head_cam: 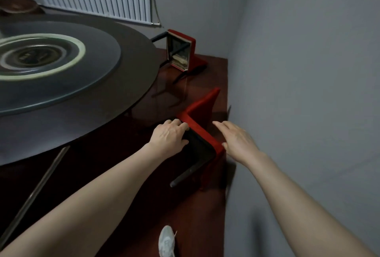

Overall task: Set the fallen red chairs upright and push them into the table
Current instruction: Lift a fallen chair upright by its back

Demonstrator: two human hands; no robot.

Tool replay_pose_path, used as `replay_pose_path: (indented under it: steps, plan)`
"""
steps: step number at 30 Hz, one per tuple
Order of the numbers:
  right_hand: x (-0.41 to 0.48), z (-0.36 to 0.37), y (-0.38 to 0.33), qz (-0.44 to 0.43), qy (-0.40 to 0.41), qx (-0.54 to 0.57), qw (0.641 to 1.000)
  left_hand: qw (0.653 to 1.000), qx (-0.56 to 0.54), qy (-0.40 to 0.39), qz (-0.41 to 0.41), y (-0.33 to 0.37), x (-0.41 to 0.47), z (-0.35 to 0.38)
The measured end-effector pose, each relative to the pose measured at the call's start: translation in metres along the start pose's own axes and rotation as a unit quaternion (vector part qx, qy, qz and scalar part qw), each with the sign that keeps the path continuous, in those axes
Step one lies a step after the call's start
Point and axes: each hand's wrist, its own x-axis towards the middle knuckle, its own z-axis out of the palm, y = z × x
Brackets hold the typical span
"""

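The near red padded chair with dark metal legs lies fallen on the dark red floor, between the round dark worktop at 9 o'clock and the grey wall at 3 o'clock. Our left hand grasps its seat edge with curled fingers. Our right hand is flat and released just beside the red corner. We should catch the chair with both hands, then turn it slowly, so the legs miss the wall. The second red chair lies fallen at 12 o'clock.

Cropped, blurred and hidden parts
The round table runs off the left edge, its turntable centre smeared; the far red chair has legs partly behind that table; the shoe is cropped below.
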Motion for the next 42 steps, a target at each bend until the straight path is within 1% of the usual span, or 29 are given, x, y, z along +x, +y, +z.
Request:
replay_pose_path:
  steps: [7, 10, 12, 13, 15, 16, 18, 21, 27, 30, 34, 38, 42]
  plan:
    - [0.091, -0.010, 0.062, 0.013, -0.004, 0.016, 1.000, 1.000, 0.001, 0.003, 0.030, -0.007, 0.127, 0.004]
    - [0.128, -0.013, 0.087, 0.020, -0.006, 0.027, 0.999, 0.999, -0.007, 0.019, 0.026, -0.008, 0.173, 0.007]
    - [0.148, -0.011, 0.101, 0.012, -0.019, 0.038, 0.999, 1.000, -0.014, -0.002, 0.021, -0.006, 0.193, 0.013]
    - [0.164, -0.009, 0.110, 0.003, -0.017, 0.037, 0.999, 1.000, 0.000, -0.009, 0.016, -0.009, 0.208, 0.016]
    - [0.194, -0.006, 0.120, -0.015, -0.010, 0.040, 0.999, 1.000, 0.005, 0.001, -0.001, -0.019, 0.229, 0.015]
    - [0.209, -0.004, 0.125, -0.027, -0.025, 0.043, 0.998, 1.000, -0.005, -0.001, -0.019, -0.024, 0.236, 0.014]
    - [0.243, 0.000, 0.128, -0.051, -0.023, 0.047, 0.997, 0.999, -0.007, 0.006, -0.044, -0.039, 0.249, 0.012]
    - [0.284, 0.004, 0.118, -0.086, -0.035, 0.050, 0.994, 0.998, 0.002, 0.015, -0.067, -0.065, 0.259, 0.002]
    - [0.345, 0.011, 0.078, -0.106, -0.005, 0.051, 0.993, 0.997, 0.014, 0.045, -0.057, -0.136, 0.269, -0.022]
    - [0.370, 0.014, 0.052, -0.089, 0.008, 0.048, 0.995, 0.998, 0.014, 0.057, -0.032, -0.179, 0.272, -0.031]
    - [0.394, 0.013, 0.022, -0.067, 0.022, 0.063, 0.996, 0.998, 0.017, 0.053, 0.001, -0.224, 0.281, -0.040]
    - [0.409, 0.009, 0.009, -0.057, 0.022, 0.054, 0.997, 0.999, 0.007, 0.046, 0.020, -0.246, 0.300, -0.042]
    - [0.437, 0.003, 0.020, -0.022, 0.027, 0.046, 0.998, 0.998, -0.002, 0.043, 0.049, -0.253, 0.340, -0.041]
